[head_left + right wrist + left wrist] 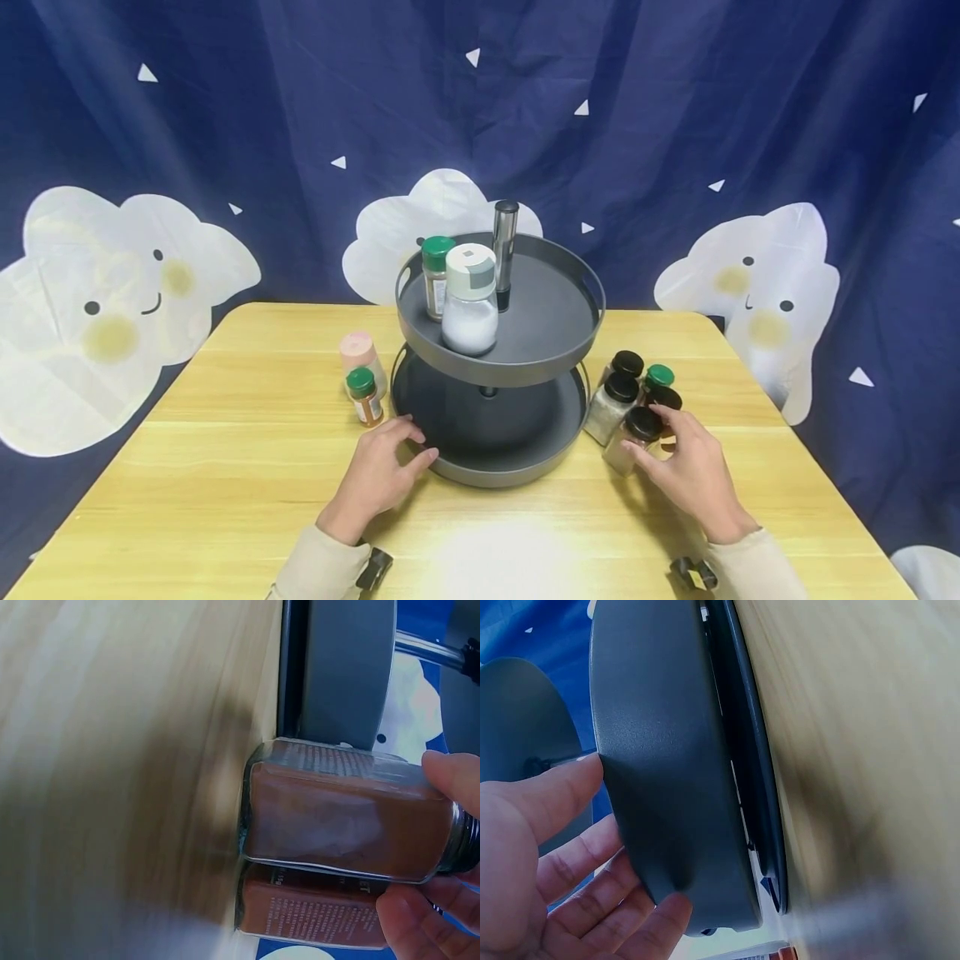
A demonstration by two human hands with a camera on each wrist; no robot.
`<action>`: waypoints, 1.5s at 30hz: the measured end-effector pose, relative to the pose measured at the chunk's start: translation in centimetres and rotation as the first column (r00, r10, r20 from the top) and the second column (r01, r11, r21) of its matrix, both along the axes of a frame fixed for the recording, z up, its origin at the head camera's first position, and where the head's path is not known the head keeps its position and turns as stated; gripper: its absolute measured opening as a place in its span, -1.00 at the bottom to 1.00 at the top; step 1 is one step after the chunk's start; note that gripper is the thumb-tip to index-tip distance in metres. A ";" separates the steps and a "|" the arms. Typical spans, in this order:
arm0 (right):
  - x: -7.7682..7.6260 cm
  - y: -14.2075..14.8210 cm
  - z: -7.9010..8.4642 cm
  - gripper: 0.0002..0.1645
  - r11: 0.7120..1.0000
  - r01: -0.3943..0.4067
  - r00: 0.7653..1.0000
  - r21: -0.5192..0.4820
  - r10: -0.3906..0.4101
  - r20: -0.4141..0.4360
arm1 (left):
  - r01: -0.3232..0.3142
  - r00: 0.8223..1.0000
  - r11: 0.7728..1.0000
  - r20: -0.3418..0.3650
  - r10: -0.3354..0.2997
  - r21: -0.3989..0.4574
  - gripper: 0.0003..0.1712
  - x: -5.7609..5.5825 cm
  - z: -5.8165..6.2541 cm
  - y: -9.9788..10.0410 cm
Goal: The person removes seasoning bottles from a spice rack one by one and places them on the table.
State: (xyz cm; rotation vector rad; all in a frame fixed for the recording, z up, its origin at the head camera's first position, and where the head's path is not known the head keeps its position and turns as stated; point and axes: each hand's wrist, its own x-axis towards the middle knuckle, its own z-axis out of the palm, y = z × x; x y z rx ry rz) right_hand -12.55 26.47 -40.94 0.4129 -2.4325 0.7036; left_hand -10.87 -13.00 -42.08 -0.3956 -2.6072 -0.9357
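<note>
My left hand point(381, 468) is at the near left rim of the lower tray point(498, 478) of a dark grey two-tier stand. In the left wrist view its thumb and fingertips touch the rim, with the fingers loosely bent and spread. My right hand point(693, 477) pinches a square glass spice jar point(345, 817) of brown powder by its black lid point(643, 424), thumb on one side and fingers on the other. Beside it stands a second brown-powder jar point(315, 907). A jar of pale grains point(606, 415) with a black lid is close by, left of the pinched jar.
The upper tray point(551, 300) holds a white-lidded shaker point(471, 308), a green-capped bottle point(437, 279) and the metal post point(505, 250). Left of the stand are a pink-lidded container point(360, 354) and a green-capped bottle point(366, 400). Another green-capped jar point(660, 377) stands right.
</note>
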 end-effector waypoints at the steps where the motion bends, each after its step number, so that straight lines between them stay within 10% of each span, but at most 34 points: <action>1: 0.0 0.0 0.0 -0.21 1.000 0.000 1.000 -0.001 0.000 0.000 | 0.000 1.000 1.000 0.002 0.000 0.003 -0.80 0.0 0.0 0.0; 17: 0.5 0.0 0.2 -0.18 1.000 0.018 1.000 -0.010 -0.018 0.003 | -0.004 1.000 1.000 0.012 0.004 0.007 -0.80 0.1 0.0 0.0; 29: 0.1 -1.9 1.4 -0.54 0.994 -0.052 0.943 -0.099 0.016 -0.333 | -0.006 1.000 1.000 0.022 0.005 0.016 -0.78 0.1 0.0 0.0; 37: 0.0 -6.1 1.2 -0.62 0.977 -0.179 0.907 -0.117 0.118 -0.404 | -0.002 1.000 1.000 0.018 0.002 0.015 -0.77 0.0 0.0 -0.1; 45: -0.2 -8.7 0.0 -0.69 0.967 -0.177 0.951 -0.181 0.121 -0.284 | -0.008 0.999 1.000 0.034 0.008 0.018 -0.76 0.1 -0.1 0.0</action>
